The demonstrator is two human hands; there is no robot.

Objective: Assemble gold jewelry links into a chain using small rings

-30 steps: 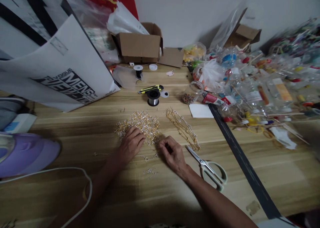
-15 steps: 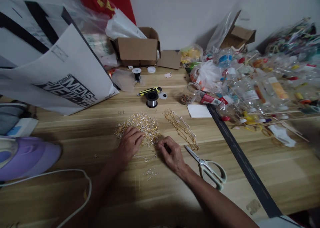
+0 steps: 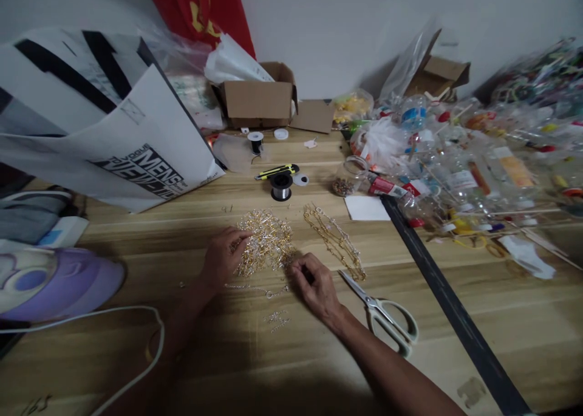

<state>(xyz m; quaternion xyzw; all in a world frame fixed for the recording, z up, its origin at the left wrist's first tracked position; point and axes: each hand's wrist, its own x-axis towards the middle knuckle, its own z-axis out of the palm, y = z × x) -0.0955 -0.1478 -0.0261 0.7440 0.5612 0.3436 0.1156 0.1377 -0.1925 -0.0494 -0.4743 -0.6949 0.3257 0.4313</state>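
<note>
A pile of small gold and silver jewelry pieces [image 3: 268, 237] lies on the wooden table. At the pile's left edge, my left hand [image 3: 224, 255] has its fingers stretched out, touching the pieces. My right hand [image 3: 315, 282] is curled beside the lower right of the pile. Its thumb and forefinger are pinched together, and what they hold is too small to make out. Between the hands runs a thin silver chain [image 3: 255, 290] with a ring. Short chain bits [image 3: 277, 320] lie closer to me. Gold and silver chains [image 3: 337, 243] stretch out beyond my right hand.
Scissors [image 3: 380, 313] lie right of my right hand. A wire spool [image 3: 281, 188] and a yellow utility knife [image 3: 276, 172] sit behind the pile. Plastic bottles [image 3: 460, 182] crowd the right, past a dark strip [image 3: 441, 288]. A white bag [image 3: 113, 155] and purple appliance [image 3: 86, 282] occupy the left.
My left hand has drawn back left from over the pile to its edge, uncovering more pieces and chain. My right hand stays pinched in place. The view has shifted slightly.
</note>
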